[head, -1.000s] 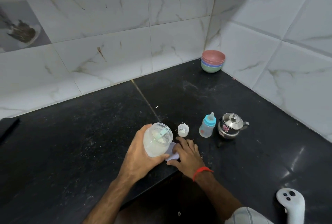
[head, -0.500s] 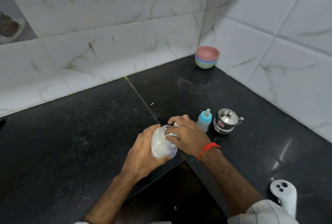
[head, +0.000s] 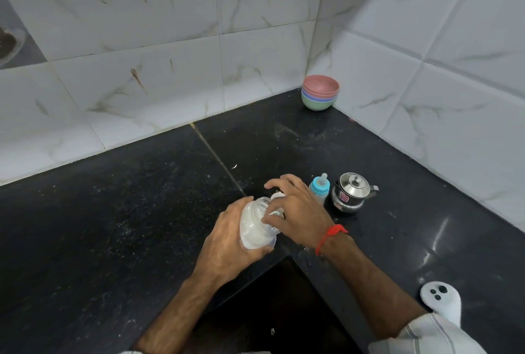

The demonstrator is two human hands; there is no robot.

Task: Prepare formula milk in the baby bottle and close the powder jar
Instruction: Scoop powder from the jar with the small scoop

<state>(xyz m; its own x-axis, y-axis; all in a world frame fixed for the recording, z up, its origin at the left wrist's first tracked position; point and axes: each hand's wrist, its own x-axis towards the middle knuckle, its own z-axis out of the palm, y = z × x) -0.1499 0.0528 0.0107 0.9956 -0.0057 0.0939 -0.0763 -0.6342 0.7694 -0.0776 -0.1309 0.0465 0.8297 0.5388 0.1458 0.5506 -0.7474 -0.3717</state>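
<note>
Nearest, at the tabletop [head: 113,226] edge, the left hand [head: 227,243] wraps round the tilted powder jar [head: 257,224], its mouth turned toward the right hand [head: 298,208]. That hand's fingertips are at the jar's mouth, pinching something pale, likely the scoop; what exactly they hold is hidden. I judge the step as taking powder from the jar, or reaching in for it. Next calls for a level lift out and a steady carry to the bottle [head: 319,187], which stands capped with its teat on, just beyond the right hand, so it needs opening first.

Count: one jar, one bottle, one steel pot [head: 350,193] beside it, one stack of bowls [head: 320,92] in the far corner.
</note>
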